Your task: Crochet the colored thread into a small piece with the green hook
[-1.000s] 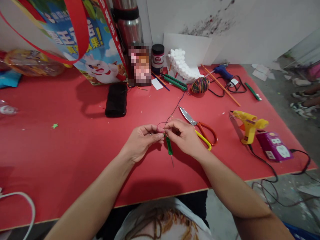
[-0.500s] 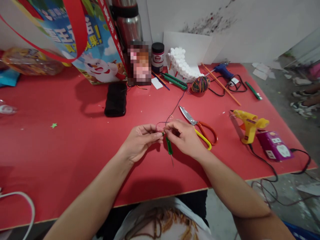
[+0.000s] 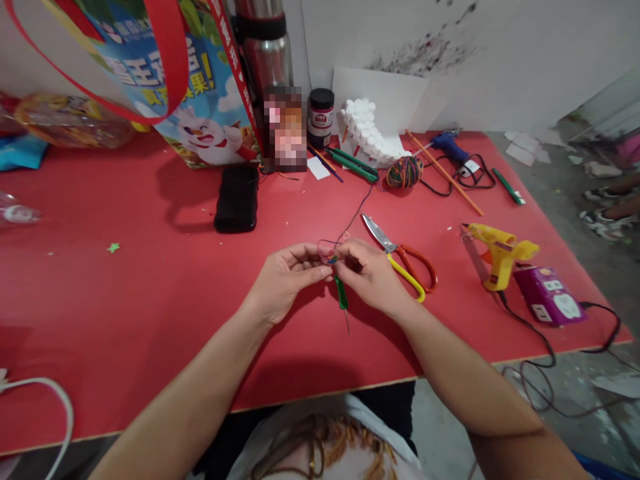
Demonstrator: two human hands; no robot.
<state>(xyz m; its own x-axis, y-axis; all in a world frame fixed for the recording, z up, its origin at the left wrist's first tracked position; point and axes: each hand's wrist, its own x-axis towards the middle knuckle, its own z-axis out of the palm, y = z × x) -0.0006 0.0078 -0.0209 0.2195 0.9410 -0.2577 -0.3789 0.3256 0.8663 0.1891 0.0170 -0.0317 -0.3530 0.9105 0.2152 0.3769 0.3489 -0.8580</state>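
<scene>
Near the middle of the red table (image 3: 165, 293), my left hand (image 3: 293, 277) pinches a small bundle of coloured yarn (image 3: 332, 259) between thumb and fingers. Closed on the same yarn from the other side is my right hand (image 3: 367, 273), its fingertips almost touching the left ones. A thin dark strand (image 3: 357, 212) runs from the hands back to a multicoloured yarn ball (image 3: 405, 172). Under the hands, flat on the table, lies an awl with a green handle (image 3: 341, 293). Scissors (image 3: 400, 257) with red and yellow handles lie open just right of my right hand.
A yellow glue gun (image 3: 495, 250) and purple box (image 3: 550, 293) sit at the right, with cables over the edge. Behind are a black case (image 3: 237, 199), a bag (image 3: 200, 100), a jar (image 3: 321, 119), a green cutter (image 3: 353, 164) and a white bumpy piece (image 3: 367, 130).
The fingertips have shifted slightly, and more of the coloured yarn shows between them. The whole view has moved a little, so the objects appear slightly further right.
</scene>
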